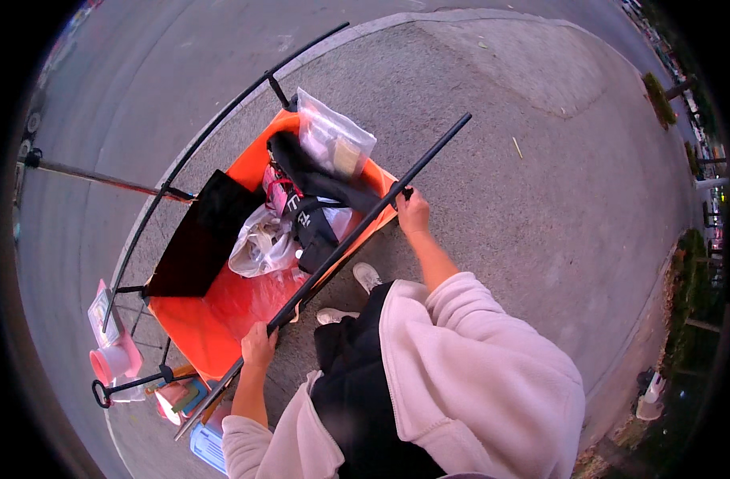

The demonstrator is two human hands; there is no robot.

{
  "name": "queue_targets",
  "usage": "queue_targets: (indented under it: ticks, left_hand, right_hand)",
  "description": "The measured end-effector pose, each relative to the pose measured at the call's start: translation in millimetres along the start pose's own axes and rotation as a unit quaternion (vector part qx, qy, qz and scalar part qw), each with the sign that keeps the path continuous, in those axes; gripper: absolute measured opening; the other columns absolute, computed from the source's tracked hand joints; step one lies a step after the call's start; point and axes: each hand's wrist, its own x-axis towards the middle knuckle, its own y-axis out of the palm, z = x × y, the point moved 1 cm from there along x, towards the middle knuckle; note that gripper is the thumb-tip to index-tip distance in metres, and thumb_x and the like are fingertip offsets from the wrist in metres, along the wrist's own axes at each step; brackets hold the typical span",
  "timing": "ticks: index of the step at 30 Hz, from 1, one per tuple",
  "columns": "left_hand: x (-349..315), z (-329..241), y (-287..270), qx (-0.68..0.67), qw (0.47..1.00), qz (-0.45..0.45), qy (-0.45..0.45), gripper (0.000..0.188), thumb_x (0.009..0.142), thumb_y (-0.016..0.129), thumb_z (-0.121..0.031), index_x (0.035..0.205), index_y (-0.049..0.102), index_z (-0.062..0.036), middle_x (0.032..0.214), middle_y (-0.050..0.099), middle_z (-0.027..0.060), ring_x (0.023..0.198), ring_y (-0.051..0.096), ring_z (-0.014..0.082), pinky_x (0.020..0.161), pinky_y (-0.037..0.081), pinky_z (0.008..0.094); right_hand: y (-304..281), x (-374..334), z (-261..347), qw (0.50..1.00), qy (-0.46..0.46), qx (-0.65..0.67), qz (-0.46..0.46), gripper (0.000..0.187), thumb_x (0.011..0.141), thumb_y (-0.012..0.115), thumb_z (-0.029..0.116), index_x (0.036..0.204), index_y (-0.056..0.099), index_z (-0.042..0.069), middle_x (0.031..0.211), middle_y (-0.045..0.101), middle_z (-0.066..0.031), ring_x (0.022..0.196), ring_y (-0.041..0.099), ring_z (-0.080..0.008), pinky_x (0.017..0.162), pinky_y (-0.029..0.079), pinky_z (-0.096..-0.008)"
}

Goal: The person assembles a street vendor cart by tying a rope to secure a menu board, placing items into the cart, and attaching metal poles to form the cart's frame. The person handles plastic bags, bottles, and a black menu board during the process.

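Note:
In front of me stands an orange fabric bin (245, 307) on a frame with long black metal rails. My left hand (258, 347) is closed around the near black rail (345, 243), toward its lower left end. Farther up the same rail, my right hand (414, 214) is closed at a small black fitting by the bin's corner; its fingertips are partly hidden. Inside the bin lie a white plastic bag (263, 242), a black bag (313, 227), a dark rolled cloth (301, 168) and a black panel (213, 227). A clear plastic bag (333, 136) leans at the far corner.
The far black rail (221, 116) runs along the bin's other side, with a metal pole (102, 176) sticking out leftward. A pink container (114, 359) and a blue plastic basket (209, 447) are at the lower left. A kerb (397, 20) edges the pavement (524, 199).

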Motion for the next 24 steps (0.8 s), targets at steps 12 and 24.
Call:
queue_targets:
  ticks: [12,24]
  left_hand:
    - [-1,1,-1,0.004,1.000,0.003,0.019,0.026,0.079,0.064,-0.025,0.081,0.047,-0.0056,0.075,0.053,0.0118,0.070,0.057,0.0317,0.056,0.047,0.0409]
    - [-2,-2,-5,-0.007,0.999,0.022,0.025,0.026,0.078,0.065,-0.022,0.091,0.051,-0.0054,0.081,0.054,0.0110,0.077,0.057,0.0308,0.060,0.048,0.0402]
  right_hand:
    - [-1,-4,9,0.990,0.054,0.127,-0.041,0.028,0.083,0.063,0.018,0.101,0.052,0.000,0.072,0.066,-0.0106,0.064,0.066,-0.0208,0.058,0.049,-0.0325]
    - [-28,7,11,0.978,0.031,0.161,0.130,0.025,0.089,0.055,0.015,0.108,0.055,-0.001,0.078,0.066,-0.0107,0.070,0.065,-0.0165,0.064,0.051,-0.0293]
